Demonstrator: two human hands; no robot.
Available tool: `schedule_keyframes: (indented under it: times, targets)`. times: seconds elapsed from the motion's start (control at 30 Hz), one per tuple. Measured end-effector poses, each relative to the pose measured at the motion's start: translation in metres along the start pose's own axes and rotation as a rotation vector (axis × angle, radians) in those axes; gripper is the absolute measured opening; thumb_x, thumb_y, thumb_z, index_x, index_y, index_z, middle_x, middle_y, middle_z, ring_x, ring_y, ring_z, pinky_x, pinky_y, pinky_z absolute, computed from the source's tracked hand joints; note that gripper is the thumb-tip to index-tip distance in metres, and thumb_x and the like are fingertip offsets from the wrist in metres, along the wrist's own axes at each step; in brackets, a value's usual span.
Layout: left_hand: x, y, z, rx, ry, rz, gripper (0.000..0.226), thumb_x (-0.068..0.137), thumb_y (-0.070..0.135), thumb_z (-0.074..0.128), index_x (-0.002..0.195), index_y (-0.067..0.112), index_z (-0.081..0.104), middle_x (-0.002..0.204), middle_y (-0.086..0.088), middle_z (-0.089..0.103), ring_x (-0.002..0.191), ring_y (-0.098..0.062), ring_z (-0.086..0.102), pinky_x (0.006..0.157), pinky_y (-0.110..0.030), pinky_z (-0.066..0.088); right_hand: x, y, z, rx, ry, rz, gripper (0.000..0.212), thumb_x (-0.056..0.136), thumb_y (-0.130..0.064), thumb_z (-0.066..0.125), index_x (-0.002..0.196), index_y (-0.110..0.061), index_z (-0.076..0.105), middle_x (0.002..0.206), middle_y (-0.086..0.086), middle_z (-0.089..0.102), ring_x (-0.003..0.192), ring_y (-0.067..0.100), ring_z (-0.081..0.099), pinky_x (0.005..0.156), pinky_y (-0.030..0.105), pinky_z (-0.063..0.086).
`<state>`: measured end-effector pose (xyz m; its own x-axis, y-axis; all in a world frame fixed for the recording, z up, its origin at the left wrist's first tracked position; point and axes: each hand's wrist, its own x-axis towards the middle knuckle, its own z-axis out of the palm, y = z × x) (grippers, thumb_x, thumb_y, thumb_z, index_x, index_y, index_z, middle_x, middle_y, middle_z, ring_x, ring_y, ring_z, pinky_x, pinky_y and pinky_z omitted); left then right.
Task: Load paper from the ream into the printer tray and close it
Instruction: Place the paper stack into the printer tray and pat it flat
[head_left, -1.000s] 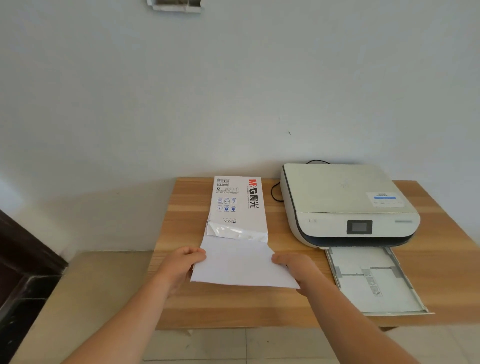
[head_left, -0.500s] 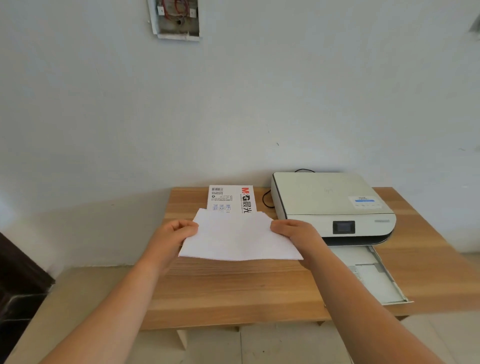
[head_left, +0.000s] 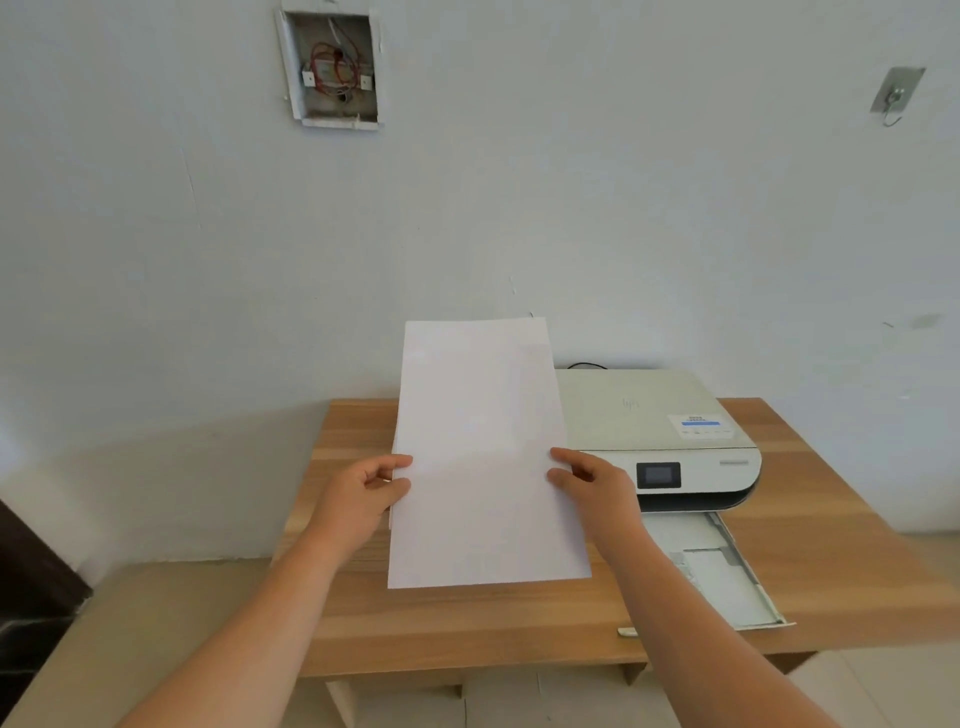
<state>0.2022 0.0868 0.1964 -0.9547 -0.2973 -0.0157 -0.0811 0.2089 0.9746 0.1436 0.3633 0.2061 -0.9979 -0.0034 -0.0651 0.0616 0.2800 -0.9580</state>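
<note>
The stack of white paper (head_left: 485, 452) is blank on the face toward the camera, with no print to read. It is held up in the air above the counter (head_left: 519, 623), just left of the printer (head_left: 660, 436), its long axis running up and away from the person, the short near edge lowest and the far edge raised against the wall (head_left: 519, 208). At its left edge a few sheets sit slightly offset from the top one.

The left hand (head_left: 363, 499) pinches the stack's left long edge about halfway along, thumb on top and fingers curled beneath. The right hand (head_left: 592, 483) grips the right long edge at the same height, thumb and forefinger on the top face, the rest behind the sheets.

The printer bears a faint embossed "hp" logo on its lid, a white sticker with a blue bar whose text is too small to read, and a small dark screen on its front panel. Its paper tray (head_left: 727, 582) is pulled out toward the person below the front, to the right of the stack. A small pale scrap (head_left: 627, 632) lies on the counter near the tray's front corner.

On the wall above the paper is an open electrical box (head_left: 332, 67) with red wires.
</note>
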Motion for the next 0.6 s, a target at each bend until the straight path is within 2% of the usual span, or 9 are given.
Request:
schedule_keyframes:
  times: [0.1, 0.17, 0.23, 0.3, 0.4, 0.53, 0.6]
  targets:
    - [-0.004, 0.011, 0.024, -0.011, 0.025, 0.006, 0.030, 0.084, 0.002, 0.068, 0.091, 0.031, 0.070, 0.079, 0.002, 0.056, 0.062, -0.009, 0.056, 0.059, -0.014, 0.049, 0.004, 0.005, -0.022, 0.019, 0.000, -0.005, 0.025, 0.087, -0.018, 0.070, 0.109, -0.031, 0.071, 0.099, -0.015, 0.063, 0.095, 0.008, 0.059, 0.081, 0.022, 0.043]
    - [-0.009, 0.020, 0.041, -0.037, 0.025, -0.003, 0.028, 0.085, 0.001, 0.067, 0.093, 0.027, 0.070, 0.079, 0.003, 0.056, 0.056, 0.000, 0.057, 0.053, -0.012, 0.048, 0.009, 0.008, -0.039, 0.024, -0.001, -0.004, 0.026, 0.087, -0.019, 0.069, 0.109, -0.031, 0.071, 0.100, -0.013, 0.064, 0.094, 0.007, 0.060, 0.085, 0.025, 0.046]
    - [-0.015, 0.029, 0.058, -0.062, 0.022, -0.010, 0.027, 0.086, -0.001, 0.065, 0.094, 0.024, 0.069, 0.081, 0.001, 0.057, 0.055, 0.001, 0.059, 0.050, -0.012, 0.047, 0.013, 0.012, -0.057, 0.021, -0.003, -0.006, 0.026, 0.087, -0.020, 0.069, 0.109, -0.032, 0.071, 0.101, -0.010, 0.064, 0.094, 0.008, 0.060, 0.085, 0.026, 0.047]
    - [-0.020, 0.036, 0.076, -0.078, 0.021, -0.009, 0.028, 0.086, -0.001, 0.065, 0.093, 0.026, 0.069, 0.086, -0.001, 0.059, 0.066, -0.008, 0.063, 0.052, -0.016, 0.051, 0.017, 0.018, -0.076, 0.020, -0.004, -0.012, 0.026, 0.087, -0.020, 0.069, 0.110, -0.033, 0.071, 0.103, -0.010, 0.064, 0.095, 0.009, 0.060, 0.088, 0.028, 0.048]
    - [-0.025, 0.041, 0.105, -0.051, 0.027, -0.007, 0.028, 0.085, 0.002, 0.067, 0.093, 0.028, 0.069, 0.089, -0.001, 0.060, 0.078, -0.019, 0.063, 0.066, -0.028, 0.055, 0.021, 0.029, -0.105, 0.037, -0.004, -0.020, 0.027, 0.087, -0.019, 0.068, 0.112, -0.029, 0.070, 0.103, -0.012, 0.064, 0.095, 0.006, 0.059, 0.091, 0.030, 0.048]
    - [-0.032, 0.041, 0.147, -0.048, 0.021, -0.002, 0.028, 0.084, 0.002, 0.068, 0.093, 0.029, 0.070, 0.082, 0.004, 0.060, 0.070, -0.011, 0.062, 0.070, -0.022, 0.052, 0.020, 0.045, -0.144, 0.074, -0.002, 0.008, 0.029, 0.088, -0.016, 0.068, 0.115, -0.027, 0.070, 0.105, -0.012, 0.064, 0.096, 0.007, 0.060, 0.094, 0.032, 0.049]
    - [-0.035, 0.041, 0.169, -0.041, 0.016, 0.001, 0.028, 0.084, 0.003, 0.069, 0.094, 0.029, 0.070, 0.083, 0.003, 0.062, 0.073, -0.013, 0.062, 0.071, -0.021, 0.052, 0.020, 0.054, -0.164, 0.086, 0.014, 0.028, 0.028, 0.088, -0.017, 0.068, 0.114, -0.028, 0.070, 0.103, -0.014, 0.064, 0.097, 0.010, 0.061, 0.095, 0.034, 0.050]
